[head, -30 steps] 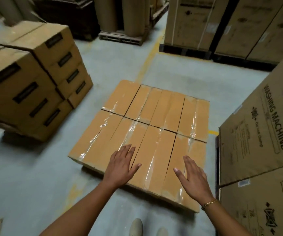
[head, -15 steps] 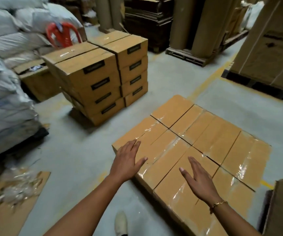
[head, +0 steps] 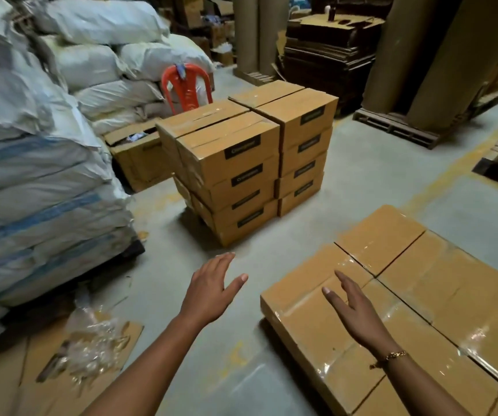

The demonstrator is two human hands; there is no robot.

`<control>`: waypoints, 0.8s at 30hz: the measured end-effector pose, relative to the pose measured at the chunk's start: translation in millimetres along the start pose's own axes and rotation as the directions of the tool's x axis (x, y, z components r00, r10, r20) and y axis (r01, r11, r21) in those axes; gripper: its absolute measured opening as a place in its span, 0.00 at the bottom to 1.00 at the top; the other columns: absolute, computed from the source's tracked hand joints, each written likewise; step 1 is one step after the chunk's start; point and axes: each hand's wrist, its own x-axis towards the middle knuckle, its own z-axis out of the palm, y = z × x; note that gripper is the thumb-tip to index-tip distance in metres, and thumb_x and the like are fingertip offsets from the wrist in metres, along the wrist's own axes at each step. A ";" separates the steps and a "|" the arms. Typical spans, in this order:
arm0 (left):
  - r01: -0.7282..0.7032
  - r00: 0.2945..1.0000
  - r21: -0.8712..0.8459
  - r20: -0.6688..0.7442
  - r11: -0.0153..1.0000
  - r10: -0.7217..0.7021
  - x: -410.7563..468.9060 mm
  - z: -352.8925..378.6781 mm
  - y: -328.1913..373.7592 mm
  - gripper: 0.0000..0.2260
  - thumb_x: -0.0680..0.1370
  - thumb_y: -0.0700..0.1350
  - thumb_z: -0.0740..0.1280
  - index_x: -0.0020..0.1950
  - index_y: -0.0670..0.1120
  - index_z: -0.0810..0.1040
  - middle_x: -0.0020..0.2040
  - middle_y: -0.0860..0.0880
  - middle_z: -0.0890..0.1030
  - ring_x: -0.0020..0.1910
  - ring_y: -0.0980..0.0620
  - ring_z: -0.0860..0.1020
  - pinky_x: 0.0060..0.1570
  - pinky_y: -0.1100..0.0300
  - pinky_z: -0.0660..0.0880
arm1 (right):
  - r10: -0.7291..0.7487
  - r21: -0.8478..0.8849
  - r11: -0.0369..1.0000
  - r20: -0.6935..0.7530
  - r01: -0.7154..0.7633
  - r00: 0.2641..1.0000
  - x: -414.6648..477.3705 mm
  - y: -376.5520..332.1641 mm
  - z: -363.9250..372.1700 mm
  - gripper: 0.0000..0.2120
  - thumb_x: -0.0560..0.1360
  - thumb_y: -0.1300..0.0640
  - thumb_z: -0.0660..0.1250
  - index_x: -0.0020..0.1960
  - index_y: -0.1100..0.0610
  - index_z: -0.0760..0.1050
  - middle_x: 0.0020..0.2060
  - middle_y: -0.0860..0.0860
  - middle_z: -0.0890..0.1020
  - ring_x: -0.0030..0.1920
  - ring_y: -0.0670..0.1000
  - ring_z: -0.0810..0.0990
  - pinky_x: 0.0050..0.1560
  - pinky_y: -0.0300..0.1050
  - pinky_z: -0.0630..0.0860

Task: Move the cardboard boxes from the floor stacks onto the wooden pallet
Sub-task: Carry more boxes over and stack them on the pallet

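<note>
Both my hands are empty, fingers spread and loose: my left hand point(head: 211, 288) hangs over bare floor, my right hand point(head: 357, 309) over the near corner of the taped boxes point(head: 406, 295) laid flat in one layer; the pallet under them I cannot see. The boxes I am after sit in the floor stacks point(head: 250, 163), straight beyond my left hand, several columns pressed together, each four high as far as I can see.

I judge them stiff, square cartons, taped shut, probably of some weight. The tape looks glossy and slick, so I would take the top front carton point(head: 229, 148) by its two short ends, palms low on plain cardboard, not on the tape.

The floor between me and the stacks is open. Left of the stacks stands an open-topped carton point(head: 138, 157), behind them a red plastic chair point(head: 186, 85), and further left a wall of white sacks point(head: 31, 163). Crumpled plastic wrap point(head: 91, 340) on flat cardboard lies below my left hand, a slip hazard.
</note>
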 end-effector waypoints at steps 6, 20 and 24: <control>0.061 0.998 -0.045 -0.021 0.997 -0.062 52.8 -37.5 -49.0 0.29 0.81 0.67 0.57 0.79 0.58 0.63 0.78 0.56 0.66 0.76 0.54 0.63 0.74 0.52 0.61 | -0.019 0.064 0.998 0.062 0.015 0.998 73.6 -48.0 41.5 0.35 0.78 0.33 0.61 0.81 0.42 0.57 0.79 0.43 0.62 0.77 0.47 0.65 0.72 0.48 0.65; 0.089 0.996 -0.040 -0.003 0.995 -0.090 291.8 -81.8 -138.8 0.29 0.81 0.67 0.56 0.79 0.56 0.64 0.79 0.55 0.66 0.77 0.53 0.63 0.74 0.51 0.60 | -0.072 0.090 0.994 0.106 0.062 0.992 346.0 -146.7 95.5 0.34 0.79 0.34 0.60 0.81 0.45 0.58 0.80 0.45 0.62 0.77 0.48 0.64 0.74 0.48 0.64; 0.082 0.997 -0.015 -0.002 0.997 -0.082 362.6 -102.8 -161.4 0.30 0.80 0.69 0.55 0.79 0.57 0.64 0.79 0.54 0.66 0.77 0.51 0.63 0.74 0.47 0.63 | -0.076 0.070 0.995 0.148 0.067 0.986 413.8 -185.7 100.4 0.36 0.79 0.33 0.60 0.81 0.47 0.58 0.80 0.47 0.62 0.78 0.50 0.63 0.75 0.50 0.64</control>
